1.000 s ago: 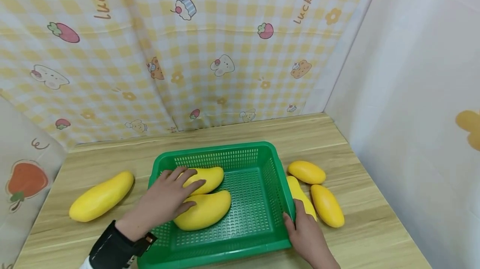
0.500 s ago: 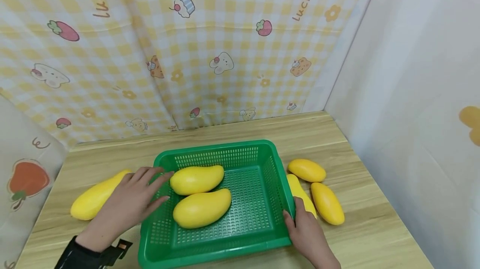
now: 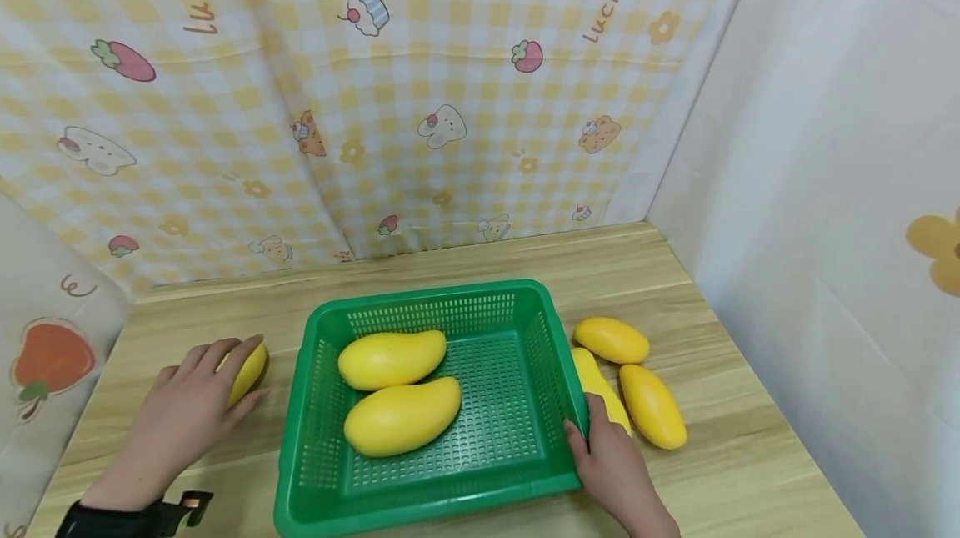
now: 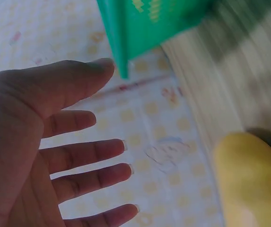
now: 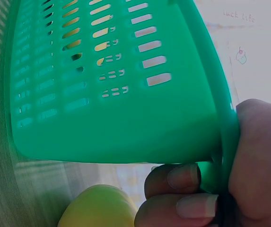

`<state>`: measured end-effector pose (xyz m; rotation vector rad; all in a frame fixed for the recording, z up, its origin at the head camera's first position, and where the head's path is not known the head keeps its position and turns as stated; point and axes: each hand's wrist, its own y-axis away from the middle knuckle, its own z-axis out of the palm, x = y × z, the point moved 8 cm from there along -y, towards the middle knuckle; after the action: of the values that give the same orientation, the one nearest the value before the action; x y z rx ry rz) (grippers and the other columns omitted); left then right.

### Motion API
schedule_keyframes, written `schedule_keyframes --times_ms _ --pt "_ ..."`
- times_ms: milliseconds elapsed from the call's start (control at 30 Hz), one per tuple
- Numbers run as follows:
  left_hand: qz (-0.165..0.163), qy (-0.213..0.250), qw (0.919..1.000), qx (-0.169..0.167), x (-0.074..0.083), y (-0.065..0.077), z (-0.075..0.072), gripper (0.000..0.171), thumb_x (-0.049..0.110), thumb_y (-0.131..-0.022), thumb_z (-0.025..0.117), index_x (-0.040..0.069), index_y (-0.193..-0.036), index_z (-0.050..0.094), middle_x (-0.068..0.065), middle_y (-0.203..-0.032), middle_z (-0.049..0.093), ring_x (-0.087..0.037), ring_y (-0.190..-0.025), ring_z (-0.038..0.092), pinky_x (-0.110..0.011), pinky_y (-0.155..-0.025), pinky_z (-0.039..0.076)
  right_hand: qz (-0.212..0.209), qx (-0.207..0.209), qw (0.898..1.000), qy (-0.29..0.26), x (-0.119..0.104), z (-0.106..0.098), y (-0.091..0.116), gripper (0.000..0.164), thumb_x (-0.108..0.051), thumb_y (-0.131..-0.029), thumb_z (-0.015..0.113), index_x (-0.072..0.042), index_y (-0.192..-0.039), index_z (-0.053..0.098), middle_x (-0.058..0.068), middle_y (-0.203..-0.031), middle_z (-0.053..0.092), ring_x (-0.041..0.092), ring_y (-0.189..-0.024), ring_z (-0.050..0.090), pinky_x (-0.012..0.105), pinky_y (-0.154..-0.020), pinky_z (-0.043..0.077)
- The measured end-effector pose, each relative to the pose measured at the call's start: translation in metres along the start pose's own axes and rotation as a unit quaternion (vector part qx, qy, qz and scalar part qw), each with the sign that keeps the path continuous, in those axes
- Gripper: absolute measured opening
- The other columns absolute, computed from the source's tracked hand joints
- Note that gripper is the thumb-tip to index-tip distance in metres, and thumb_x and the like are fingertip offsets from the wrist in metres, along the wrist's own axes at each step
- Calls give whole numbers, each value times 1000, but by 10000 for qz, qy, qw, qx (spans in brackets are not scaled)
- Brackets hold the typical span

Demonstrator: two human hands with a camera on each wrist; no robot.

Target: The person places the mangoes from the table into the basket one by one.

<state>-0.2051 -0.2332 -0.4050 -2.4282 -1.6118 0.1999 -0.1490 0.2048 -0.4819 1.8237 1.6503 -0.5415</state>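
Observation:
A green plastic basket [image 3: 420, 508] stands mid-table with two yellow mangoes [image 3: 403, 418] lying inside its left half. My right hand [image 3: 619, 468] grips the basket's right rim near the front corner; in the right wrist view its fingertips [image 5: 196, 206] curl under the rim. Over at the left, my left hand [image 3: 183, 409] hovers above another mango [image 3: 251, 373], covering most of it. The left wrist view has this mango [image 4: 249, 182] apart from the spread, nearly straight fingers [image 4: 85, 156], with no object between them.
Right of the basket lie three more mangoes: one against its wall [image 3: 600, 388], one behind [image 3: 612, 340] and one outermost [image 3: 652, 406]. A checkered curtain [image 3: 420, 188] hangs at the table's back edge, and a pale curtain [image 3: 810, 188] borders the right side.
My left hand has moved left, from the mangoes in the basket to the mango on the left of the table. The right hand and basket have stayed put.

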Motion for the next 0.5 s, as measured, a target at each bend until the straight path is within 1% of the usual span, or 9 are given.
schedule_keyframes --times_ms 33,67,133,233,300,400,500 --pt "-87 9 9999 -57 -5 2 3 66 44 -80 74 2 -128 53 -22 -111 56 -43 -100 51 -60 -67 41 0 3 10000 -7 0 0 0 39 -16 -97 56 3 -128 41 5 -80 61 10 -62 54 28 -54 47" --pt "-164 17 9998 -126 -10 4 7 67 38 -76 78 2 -127 53 -23 -110 56 -44 -100 51 -60 -66 41 0 9 10000 -16 0 0 0 39 -16 -97 56 3 -128 41 5 -80 61 10 -63 54 28 -54 47" --pt "-314 49 9991 -276 -20 8 13 70 35 -73 81 1 -127 52 -25 -111 54 -46 -100 49 -62 -66 41 2 25 10000 -34 0 0 0 39 -16 -97 57 3 -128 41 5 -81 61 10 -63 55 28 -55 47" --pt "-571 159 9966 -577 -34 13 25 74 35 -73 81 -1 -128 50 -28 -113 51 -50 -101 45 -65 -65 39 12 44 10000 -67 0 0 0 39 -15 -97 57 3 -127 41 6 -81 62 10 -63 55 28 -55 48" --pt "-770 231 9932 -844 -43 16 33 76 35 -73 81 -4 -129 47 -30 -115 47 -52 -102 42 -67 -66 37 28 47 10000 -69 0 0 0 39 -16 -97 57 4 -128 41 6 -81 62 9 -63 55 28 -54 47" --pt "-976 333 9888 -1077 -53 22 43 79 34 -73 81 -6 -130 44 -32 -117 43 -54 -103 38 -68 -66 36 23 42 10000 -69 1 0 1 39 -16 -97 57 3 -128 41 5 -81 62 9 -63 55 28 -54 47" --pt "-1095 443 9854 -1226 -59 25 49 81 33 -74 80 -8 -132 42 -33 -119 40 -56 -105 34 -68 -68 35 -2 56 10000 -64 2 1 1 39 -16 -97 57 3 -128 41 5 -82 62 9 -63 56 28 -54 47"
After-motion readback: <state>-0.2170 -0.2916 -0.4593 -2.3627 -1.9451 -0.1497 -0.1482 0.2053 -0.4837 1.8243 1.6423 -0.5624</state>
